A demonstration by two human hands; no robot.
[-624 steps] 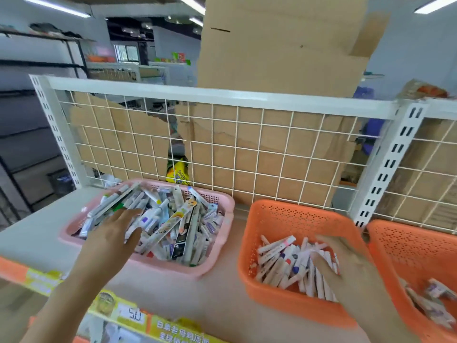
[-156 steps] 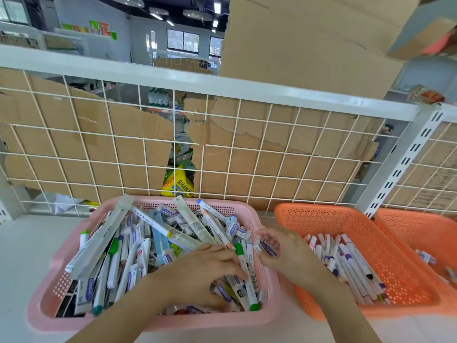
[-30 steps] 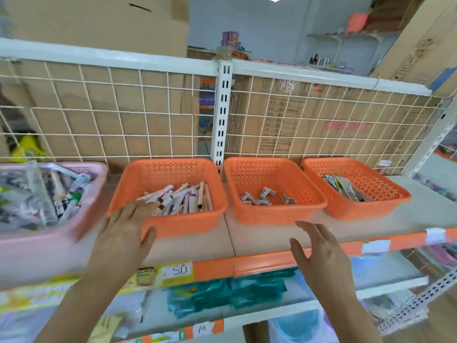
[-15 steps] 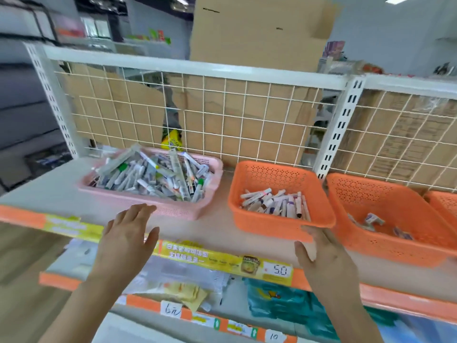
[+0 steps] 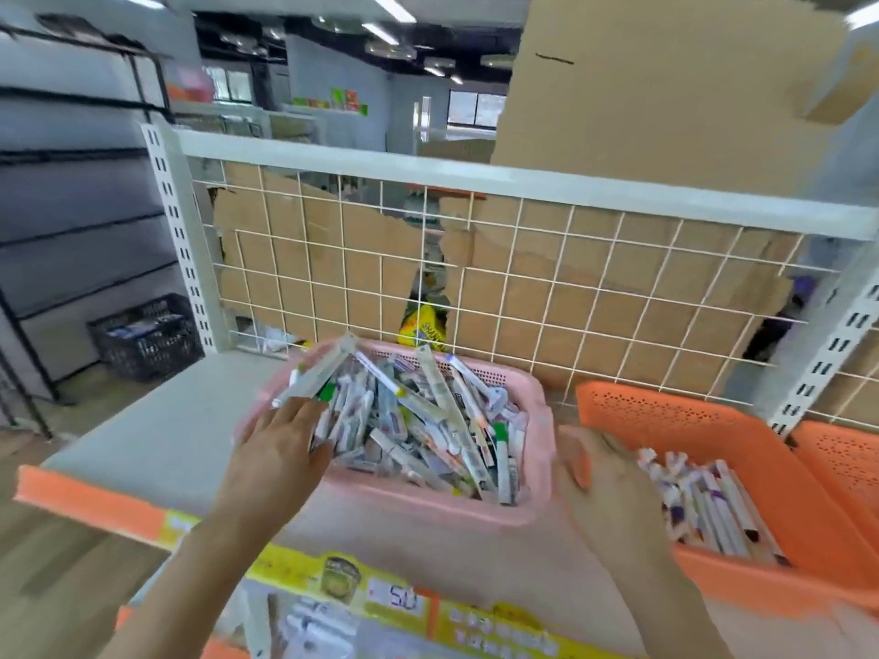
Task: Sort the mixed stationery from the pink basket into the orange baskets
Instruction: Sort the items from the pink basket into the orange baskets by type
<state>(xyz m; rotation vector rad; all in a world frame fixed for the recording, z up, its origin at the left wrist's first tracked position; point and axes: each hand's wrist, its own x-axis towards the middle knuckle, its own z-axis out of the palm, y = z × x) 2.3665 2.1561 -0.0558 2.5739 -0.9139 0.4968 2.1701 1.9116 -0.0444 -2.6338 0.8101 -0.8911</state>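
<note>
Fingers [image 5: 297,413] of your left hand [image 5: 280,449]: straight, released, over the pink basket [image 5: 428,513] at its 9 o'clock rim. Your right hand [image 5: 613,497]: relaxed, empty, between it and the orange basket [image 5: 666,401] at 3 o'clock. Contents: stationery [image 5: 428,420] sits heaped in the pink basket. Hazard: your left fingers may sweep the overhanging long packet [image 5: 323,373] onto the shelf [image 5: 166,420]. Legible: price tag [image 5: 402,599] reads "5.0"; other strip print is blurred.

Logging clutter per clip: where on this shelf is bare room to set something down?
Bare shelf lies left of the pink basket, out to the white upright. The basket is heaped; the right hand fills its gap to the orange basket.
</note>
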